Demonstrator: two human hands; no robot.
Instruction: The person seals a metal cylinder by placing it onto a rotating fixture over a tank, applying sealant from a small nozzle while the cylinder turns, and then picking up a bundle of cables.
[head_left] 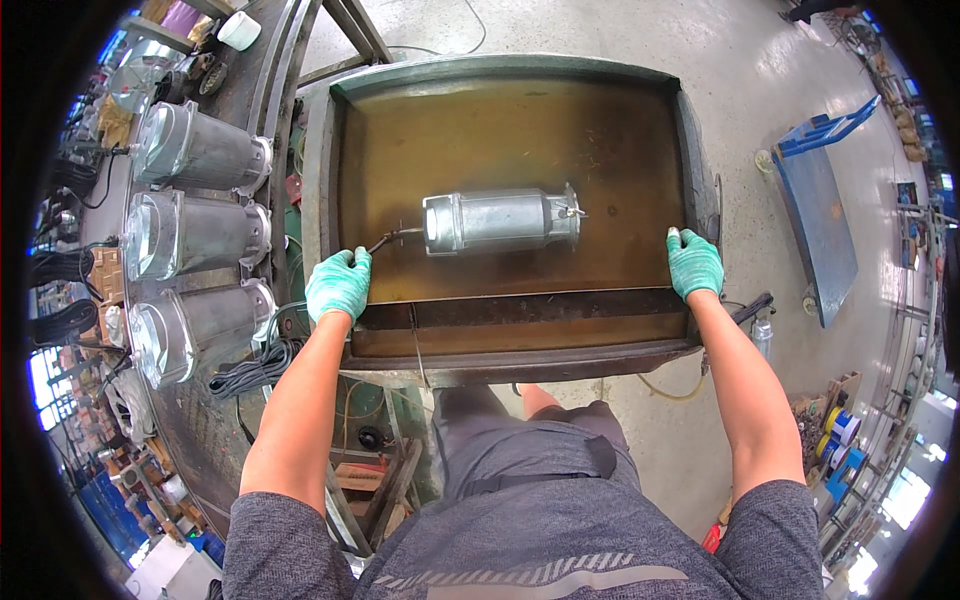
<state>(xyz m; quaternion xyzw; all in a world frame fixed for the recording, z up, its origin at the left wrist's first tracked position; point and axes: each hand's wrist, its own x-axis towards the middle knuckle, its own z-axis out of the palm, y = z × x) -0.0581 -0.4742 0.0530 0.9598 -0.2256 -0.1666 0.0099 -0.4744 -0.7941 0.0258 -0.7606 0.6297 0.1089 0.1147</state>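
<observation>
The left hand (pixel 338 286) and right hand (pixel 696 265), part-curled, rest at opposite sides of a metal tank (pixel 505 68); whether they grip is unclear. Between and slightly beyond them lies a silver cylinder (pixel 500 220); farther, left of the left hand, three similar cylinders (pixel 212 234).

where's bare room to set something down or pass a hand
Free: the brown surface between the cylinder and the tub's far wall, and between the cylinder and the right hand; I can't tell if it's liquid. Crowded: the cylinder's left end, by the rod and left hand, and the bench with three more cylinders and cable.
</observation>
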